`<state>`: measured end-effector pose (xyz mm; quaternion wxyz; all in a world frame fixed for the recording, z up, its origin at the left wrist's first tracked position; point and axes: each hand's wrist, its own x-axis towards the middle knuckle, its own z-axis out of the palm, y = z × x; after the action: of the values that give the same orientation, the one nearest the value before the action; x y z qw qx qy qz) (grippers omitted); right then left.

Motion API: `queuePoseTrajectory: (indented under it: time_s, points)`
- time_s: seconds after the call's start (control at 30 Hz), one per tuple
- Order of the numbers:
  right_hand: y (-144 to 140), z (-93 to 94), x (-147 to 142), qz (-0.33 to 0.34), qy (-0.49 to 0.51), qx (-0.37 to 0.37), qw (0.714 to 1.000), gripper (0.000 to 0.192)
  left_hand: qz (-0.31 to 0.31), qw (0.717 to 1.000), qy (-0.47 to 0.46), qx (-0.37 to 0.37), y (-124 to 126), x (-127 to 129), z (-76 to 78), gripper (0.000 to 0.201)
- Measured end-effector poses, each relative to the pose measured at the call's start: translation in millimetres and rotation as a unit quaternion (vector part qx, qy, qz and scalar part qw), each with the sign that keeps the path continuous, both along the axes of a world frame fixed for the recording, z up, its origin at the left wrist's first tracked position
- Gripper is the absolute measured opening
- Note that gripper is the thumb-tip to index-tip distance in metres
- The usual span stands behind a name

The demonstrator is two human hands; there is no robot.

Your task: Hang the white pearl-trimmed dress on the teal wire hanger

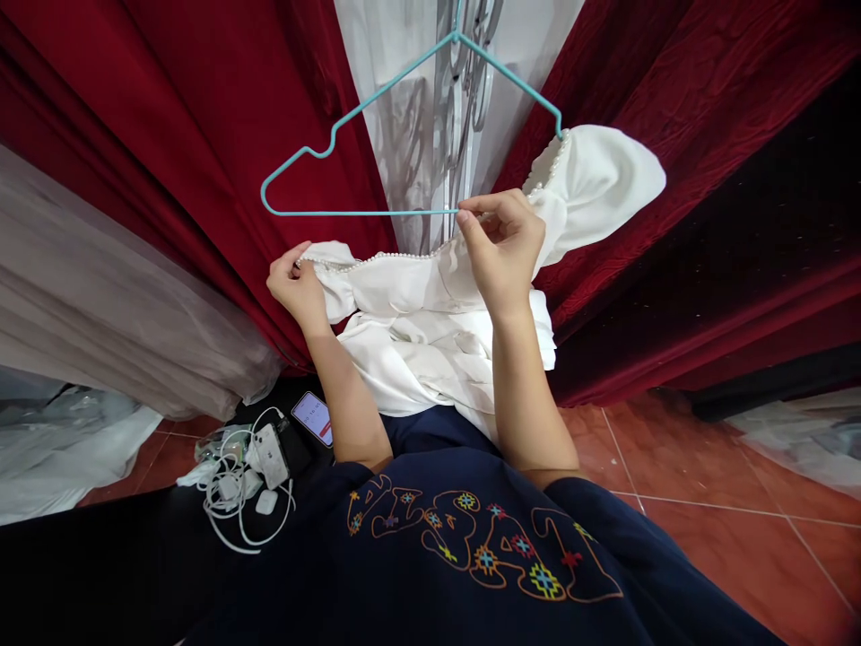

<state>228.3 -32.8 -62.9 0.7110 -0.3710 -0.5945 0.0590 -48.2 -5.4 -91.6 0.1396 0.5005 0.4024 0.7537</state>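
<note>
A white garment with a pearl-beaded neckline hangs partly from a teal wire hanger. Its right shoulder is draped over the hanger's right end. My left hand pinches the garment's loose left shoulder edge, below the hanger's left end. My right hand grips the garment's neckline together with the hanger's bottom bar near the middle. The hanger's hook rises out of view at the top.
Dark red curtains hang behind, with a white patterned curtain between them. Sheer grey fabric lies at the left. On the floor at lower left sit a phone, white chargers and cables. Red tiles cover the right.
</note>
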Motion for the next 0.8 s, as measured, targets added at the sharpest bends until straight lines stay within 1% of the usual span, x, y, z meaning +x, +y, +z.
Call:
queuePoseTrajectory:
  time_s: [0.03, 0.1, 0.13, 0.2, 0.3, 0.37, 0.4, 0.53, 0.6, 0.63, 0.7, 0.73, 0.8]
  points:
    - [1, 0.0, -1, 0.002, 0.001, -0.006, 1.000, 0.029, 0.020, 1.000, 0.011, 0.017, -1, 5, -0.8, 0.022]
    - [2, 0.2, -2, 0.005, 0.006, -0.018, 1.000, 0.033, 0.053, 0.997, 0.033, 0.056, -2, 20, 4.2, 0.017]
    - [2, 0.3, -2, 0.006, 0.008, -0.021, 1.000, 0.035, 0.037, 0.996, 0.044, 0.063, -3, 29, 8.9, 0.016]
    - [2, 0.6, -1, 0.003, 0.008, -0.020, 1.000, 0.037, -0.035, 0.996, 0.052, 0.061, -6, 49, 19.5, 0.017]
    - [0, 0.8, 0, -0.005, -0.001, -0.011, 1.000, 0.035, -0.147, 0.986, 0.044, 0.065, -16, 77, 32.6, 0.024]
    - [-1, 0.3, 0, -0.004, -0.006, -0.006, 1.000, 0.033, -0.193, 0.978, 0.024, 0.075, -23, 92, 38.4, 0.027]
    - [-2, -0.1, 0, -0.001, -0.007, -0.005, 1.000, 0.033, -0.204, 0.976, 0.012, 0.081, -25, 98, 40.6, 0.028]
    - [-4, 0.8, 1, 0.008, -0.022, -0.012, 1.000, 0.032, -0.192, 0.976, -0.009, 0.102, -30, 112, 46.5, 0.033]
    - [-3, 5.2, 6, -0.010, -0.027, -0.012, 1.000, 0.031, -0.180, 0.978, -0.004, 0.103, -32, 114, 47.8, 0.033]
    - [-2, 8.6, 10, -0.030, -0.022, -0.007, 0.999, 0.027, -0.175, 0.979, -0.003, 0.101, -32, 115, 48.1, 0.033]
    - [4, 16.5, 24, -0.093, 0.002, 0.017, 0.996, 0.015, -0.164, 0.982, -0.003, 0.099, -33, 117, 48.1, 0.031]
    - [8, 20.7, 32, -0.125, 0.015, 0.029, 0.992, 0.015, -0.160, 0.982, -0.005, 0.100, -33, 117, 47.9, 0.028]
    - [21, 28.4, 49, -0.174, 0.023, 0.028, 0.984, 0.033, -0.158, 0.981, -0.011, 0.110, -33, 118, 47.5, 0.022]
